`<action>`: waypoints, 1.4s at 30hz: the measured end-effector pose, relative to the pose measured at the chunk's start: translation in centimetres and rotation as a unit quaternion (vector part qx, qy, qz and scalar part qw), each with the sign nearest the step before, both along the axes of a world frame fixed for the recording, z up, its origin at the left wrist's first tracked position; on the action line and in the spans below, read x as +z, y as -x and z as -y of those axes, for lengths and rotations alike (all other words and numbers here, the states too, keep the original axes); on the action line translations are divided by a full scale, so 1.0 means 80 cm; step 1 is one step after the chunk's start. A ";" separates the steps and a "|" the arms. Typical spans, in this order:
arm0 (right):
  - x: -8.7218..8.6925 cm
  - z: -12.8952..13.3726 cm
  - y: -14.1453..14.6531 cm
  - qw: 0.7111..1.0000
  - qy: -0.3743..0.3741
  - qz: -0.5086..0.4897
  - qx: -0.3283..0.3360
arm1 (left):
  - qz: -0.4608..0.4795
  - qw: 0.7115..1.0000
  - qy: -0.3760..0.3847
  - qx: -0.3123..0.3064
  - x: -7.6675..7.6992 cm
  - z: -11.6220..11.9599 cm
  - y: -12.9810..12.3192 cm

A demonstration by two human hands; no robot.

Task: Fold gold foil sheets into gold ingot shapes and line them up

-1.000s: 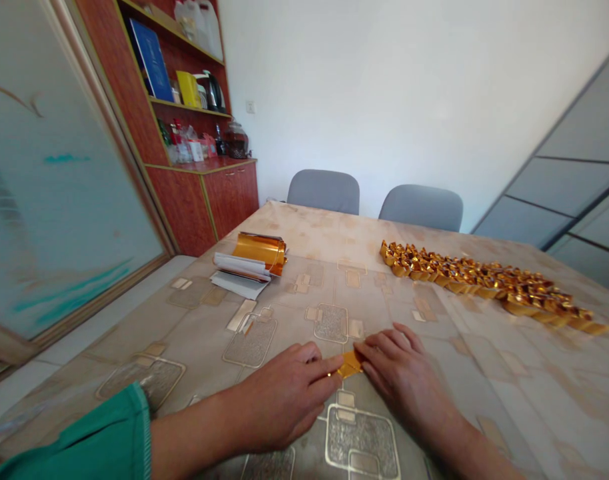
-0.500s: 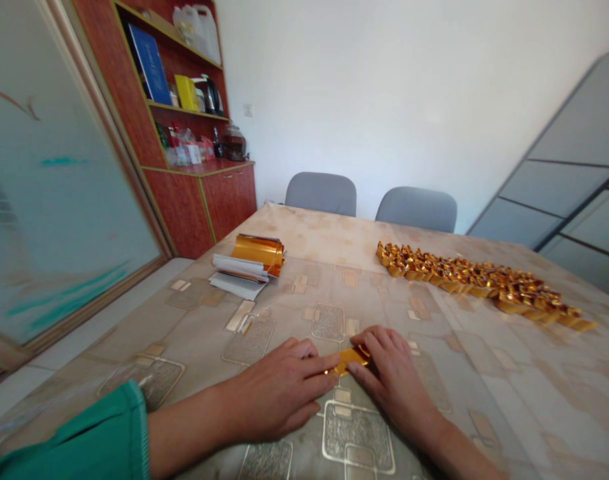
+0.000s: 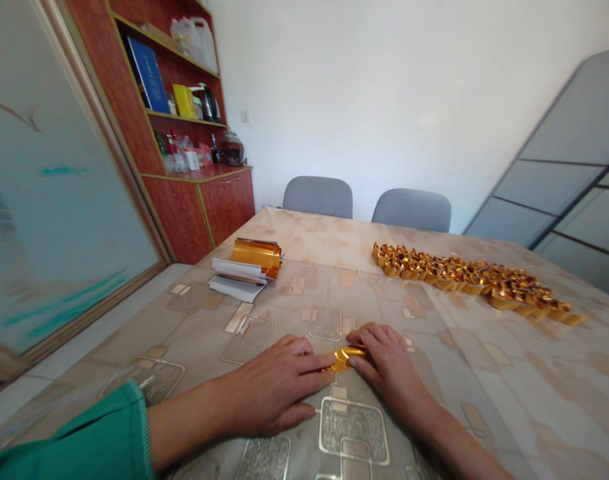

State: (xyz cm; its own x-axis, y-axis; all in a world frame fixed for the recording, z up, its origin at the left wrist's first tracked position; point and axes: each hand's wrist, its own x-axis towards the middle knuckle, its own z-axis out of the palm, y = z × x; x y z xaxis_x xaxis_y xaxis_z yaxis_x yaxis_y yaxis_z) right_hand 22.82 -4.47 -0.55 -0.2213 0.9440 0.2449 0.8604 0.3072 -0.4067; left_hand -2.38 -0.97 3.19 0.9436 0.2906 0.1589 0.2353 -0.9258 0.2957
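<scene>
Holding a gold foil strip (image 3: 343,358) between left hand (image 3: 269,385) and right hand (image 3: 387,367), dark-filled glass jar (image 3: 231,149) on wooden cabinet (image 3: 177,227)

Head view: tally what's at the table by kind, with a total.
Hands: 2 (left hand, right hand)
Chairs: 2 (left chair, right chair)
Foil stacks: 1 (foil stack)
Folded foil strips: 1 (foil strip)
Total: 6, excluding the row of folded gold pieces, too many to count.
</scene>
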 end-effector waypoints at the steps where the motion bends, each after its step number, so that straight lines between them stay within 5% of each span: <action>1: 0.001 0.000 -0.001 1.000 -0.002 -0.007 0.006 | 0.001 1.000 0.005 0.007 0.000 0.001 -0.001; 8: 0.020 0.010 -0.007 0.995 -0.088 -0.022 0.040 | 0.020 0.999 0.000 0.044 -0.013 0.005 -0.008; 19: 0.010 0.036 -0.014 0.984 -0.046 0.103 0.139 | 0.022 0.998 -0.024 0.053 -0.024 0.005 -0.012; 29: 0.035 0.043 -0.014 0.981 0.014 0.111 0.161 | 0.038 0.999 -0.008 0.025 -0.017 0.003 -0.008; 33: 0.038 0.023 -0.001 0.989 0.017 0.067 0.132 | 0.060 0.996 0.017 0.058 -0.023 0.000 -0.020; 37: 0.019 -0.007 0.006 0.996 -0.007 0.031 0.078 | 0.090 0.989 0.057 0.104 -0.029 -0.012 -0.038; 42: 0.003 -0.022 0.005 0.999 -0.008 0.000 0.052 | 0.071 0.960 0.061 0.264 -0.027 -0.017 -0.057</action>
State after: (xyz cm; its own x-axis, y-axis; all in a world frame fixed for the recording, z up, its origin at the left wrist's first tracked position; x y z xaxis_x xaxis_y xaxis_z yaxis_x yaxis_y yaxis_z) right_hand 22.38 -2.71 -0.34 -0.3178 0.9117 0.2605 0.8231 0.4016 -0.4015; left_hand 2.18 0.37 1.02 0.6310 0.7467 0.2104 0.6111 -0.6456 0.4580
